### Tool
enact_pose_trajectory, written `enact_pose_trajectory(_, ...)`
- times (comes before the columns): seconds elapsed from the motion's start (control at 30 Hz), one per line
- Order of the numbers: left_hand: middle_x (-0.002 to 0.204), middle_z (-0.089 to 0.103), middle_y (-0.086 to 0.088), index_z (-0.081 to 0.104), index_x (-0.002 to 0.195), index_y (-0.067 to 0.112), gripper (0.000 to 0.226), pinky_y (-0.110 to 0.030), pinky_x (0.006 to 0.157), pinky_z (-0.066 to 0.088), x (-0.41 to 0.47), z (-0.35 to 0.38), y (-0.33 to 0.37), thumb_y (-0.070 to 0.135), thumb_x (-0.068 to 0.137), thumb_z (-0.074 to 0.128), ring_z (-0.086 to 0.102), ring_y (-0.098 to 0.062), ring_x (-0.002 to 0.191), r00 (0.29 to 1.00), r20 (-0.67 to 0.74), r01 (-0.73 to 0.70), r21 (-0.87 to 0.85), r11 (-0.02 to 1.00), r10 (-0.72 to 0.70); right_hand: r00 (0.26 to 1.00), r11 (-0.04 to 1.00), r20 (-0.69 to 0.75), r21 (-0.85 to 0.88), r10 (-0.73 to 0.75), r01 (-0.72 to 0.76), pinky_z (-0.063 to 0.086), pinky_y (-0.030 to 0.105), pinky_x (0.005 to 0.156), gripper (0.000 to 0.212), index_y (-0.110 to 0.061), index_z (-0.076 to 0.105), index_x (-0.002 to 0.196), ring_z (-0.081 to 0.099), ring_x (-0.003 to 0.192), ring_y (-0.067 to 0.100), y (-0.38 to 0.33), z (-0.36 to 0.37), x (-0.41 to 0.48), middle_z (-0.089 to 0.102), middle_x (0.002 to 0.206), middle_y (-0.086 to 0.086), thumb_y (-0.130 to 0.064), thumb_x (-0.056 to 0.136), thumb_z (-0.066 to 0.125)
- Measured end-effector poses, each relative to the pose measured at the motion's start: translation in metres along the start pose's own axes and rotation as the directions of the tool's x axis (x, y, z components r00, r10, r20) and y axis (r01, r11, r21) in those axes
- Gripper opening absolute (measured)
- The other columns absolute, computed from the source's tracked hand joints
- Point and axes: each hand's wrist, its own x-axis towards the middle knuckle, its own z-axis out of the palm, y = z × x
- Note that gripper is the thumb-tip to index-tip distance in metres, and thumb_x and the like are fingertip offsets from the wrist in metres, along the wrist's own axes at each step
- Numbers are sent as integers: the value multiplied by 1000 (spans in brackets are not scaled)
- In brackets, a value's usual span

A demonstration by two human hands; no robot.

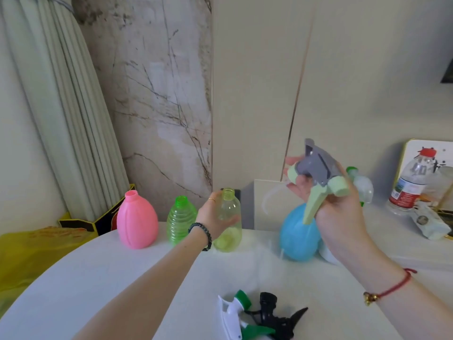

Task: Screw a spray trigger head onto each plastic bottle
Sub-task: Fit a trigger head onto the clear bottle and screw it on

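My left hand (213, 217) wraps around a clear yellowish bottle (229, 222) that stands uncapped on the white table (122, 278). Up in the air to its right, my right hand (331, 204) holds a grey and pale green trigger head (318, 173), its thin tube curving left. A blue bottle (297, 236) stands partly behind that hand. Left of the clear bottle stand a ribbed green bottle (181, 220) and a pink bottle (136, 220), both uncapped. A white and green trigger head (235, 315) and a black trigger head (274, 315) lie near the front edge.
Behind my right hand, a clear bottle with a green-topped trigger (362, 185) stands at the wall. A water bottle (409, 182), a framed picture (416, 148) and a small pouch (427, 223) sit far right. A yellow bag (27, 256) and a black-yellow box (105, 217) lie left of the table.
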Motion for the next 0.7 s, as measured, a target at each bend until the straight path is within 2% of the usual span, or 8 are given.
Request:
enact_pose_trajectory(0.13,100,52,14,40,125,23,66,-11,76,35,-18,-8,2,32,69,75,50,-7,92,999,-24,-45,52,998,47,996,997,-76,70,50,-44,59,31,76,25,-11,55,110,64,91,10,-15,5,11,70,92,-11,-2,87,52)
enact_pose_trajectory(0.23,97,49,28,39,123,30,68,-17,83,35,-42,-21,1,39,66,75,49,-3,96,996,10,-89,52,995,89,994,993,-80,100,78,-70,60,29,68,26,-8,52,113,63,90,16,-26,15,9,67,96,-5,-2,87,51)
enact_pose_trajectory(0.3,97,42,35,38,121,35,68,-16,84,34,-60,-29,-2,43,64,75,46,0,98,994,33,-108,69,992,106,994,989,-74,125,84,-74,60,31,68,25,-7,52,112,63,92,20,-36,23,6,66,99,0,-2,88,50)
enact_pose_trajectory(0.37,98,37,40,32,114,44,67,-11,82,32,-77,-39,-4,42,64,76,44,5,96,993,37,-113,73,991,111,996,986,-56,157,63,-54,60,31,66,17,-11,57,101,63,88,20,-49,29,2,65,99,3,-4,88,50)
enact_pose_trajectory(0.47,100,40,36,28,111,48,68,-14,86,34,-98,-51,-4,39,64,77,45,3,98,994,44,-105,82,991,101,1000,978,-11,209,25,-22,59,29,64,11,-16,59,91,65,81,19,-73,36,-2,65,99,5,-17,81,55)
enact_pose_trajectory(0.53,104,47,27,33,117,44,69,-20,90,35,-109,-58,-4,40,64,77,47,-3,103,994,58,-99,86,991,94,999,973,27,229,18,-24,58,28,63,25,-10,57,98,66,80,18,-88,40,-4,64,100,8,-23,76,57)
enact_pose_trajectory(0.6,105,50,23,33,115,47,68,-22,91,36,-120,-64,-1,41,64,76,48,-5,104,993,69,-96,81,992,90,998,976,56,213,30,-41,58,27,62,27,-5,56,102,67,79,16,-99,46,-7,65,99,7,-20,80,57)
enact_pose_trajectory(0.7,110,52,20,31,114,50,68,-23,94,36,-134,-69,2,41,63,77,49,-6,108,993,83,-95,77,992,89,996,981,66,181,64,-75,58,25,58,7,-10,58,93,67,75,13,-103,57,-15,67,91,2,-8,87,55)
